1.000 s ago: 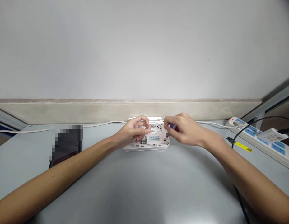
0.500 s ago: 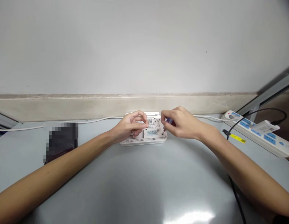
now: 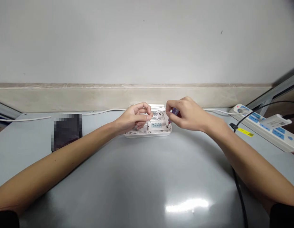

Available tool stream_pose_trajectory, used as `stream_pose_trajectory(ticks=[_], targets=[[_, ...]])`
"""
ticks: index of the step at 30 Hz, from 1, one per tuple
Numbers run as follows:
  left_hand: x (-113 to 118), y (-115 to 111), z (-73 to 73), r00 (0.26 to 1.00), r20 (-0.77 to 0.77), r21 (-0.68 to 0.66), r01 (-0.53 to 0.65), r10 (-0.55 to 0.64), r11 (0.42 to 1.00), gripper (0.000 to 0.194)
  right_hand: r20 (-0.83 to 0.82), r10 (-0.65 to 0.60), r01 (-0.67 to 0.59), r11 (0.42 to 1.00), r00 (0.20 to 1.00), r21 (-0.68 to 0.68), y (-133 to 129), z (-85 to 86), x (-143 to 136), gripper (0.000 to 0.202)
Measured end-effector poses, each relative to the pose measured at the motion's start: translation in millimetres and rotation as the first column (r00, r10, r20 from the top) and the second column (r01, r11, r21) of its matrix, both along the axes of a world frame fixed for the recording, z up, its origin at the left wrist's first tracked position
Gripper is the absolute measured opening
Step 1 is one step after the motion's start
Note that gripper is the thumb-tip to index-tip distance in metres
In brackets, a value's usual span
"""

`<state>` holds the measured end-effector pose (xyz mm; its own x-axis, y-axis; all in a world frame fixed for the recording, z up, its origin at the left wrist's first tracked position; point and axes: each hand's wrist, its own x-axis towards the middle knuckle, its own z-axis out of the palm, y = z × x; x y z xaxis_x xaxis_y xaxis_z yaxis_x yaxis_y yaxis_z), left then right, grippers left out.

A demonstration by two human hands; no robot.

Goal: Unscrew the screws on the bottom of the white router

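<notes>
- On the worktop (image 3: 128, 171), the white perforated device (image 3: 155, 125) lay label side up.
- The right hand's (image 3: 188, 115) fingers pinched a screwdriver-like tool (image 3: 174, 113), its tip at the device's near right corner hole, as half a second earlier; only the viewpoint had clearly shifted, so work apparently remained there.
- The left hand's (image 3: 134, 120) fingertips curled towards the thumb above the device; whether they pinched anything, I couldn't tell.
</notes>
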<state>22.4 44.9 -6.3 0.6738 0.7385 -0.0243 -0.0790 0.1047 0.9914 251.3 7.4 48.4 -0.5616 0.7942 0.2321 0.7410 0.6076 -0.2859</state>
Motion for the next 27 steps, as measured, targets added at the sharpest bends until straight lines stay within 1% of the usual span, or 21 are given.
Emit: stream_pose_trajectory(ticks=[10,15,20,27], targets=[[-2.4,1.6,-3.6,0.999,-0.029,0.037,-0.018,0.019,0.999,0.018,-0.003,-0.007,0.007,1.0,1.0,-0.017,0.8,-2.1,-1.6,0.009],[-2.6,1.8,-3.1,1.0,-0.008,0.043,-0.004,0.004,0.999,0.018,-0.009,-0.024,0.023,0.999,1.0,-0.025,-0.3,-1.2,-2.8,0.011],[-2.1,1.5,-1.8,1.0,-0.022,0.023,-0.021,0.021,1.0,0.019,-0.005,-0.021,0.021,1.0,1.0,-0.019,0.4,-2.5,-1.8,0.011],[-1.1,0.0,1.5,1.0,0.003,0.009,-0.023,0.023,1.0,0.02,-0.011,-0.024,0.024,1.0,1.0,0.008,0.8,-1.5,-1.1,0.012]])
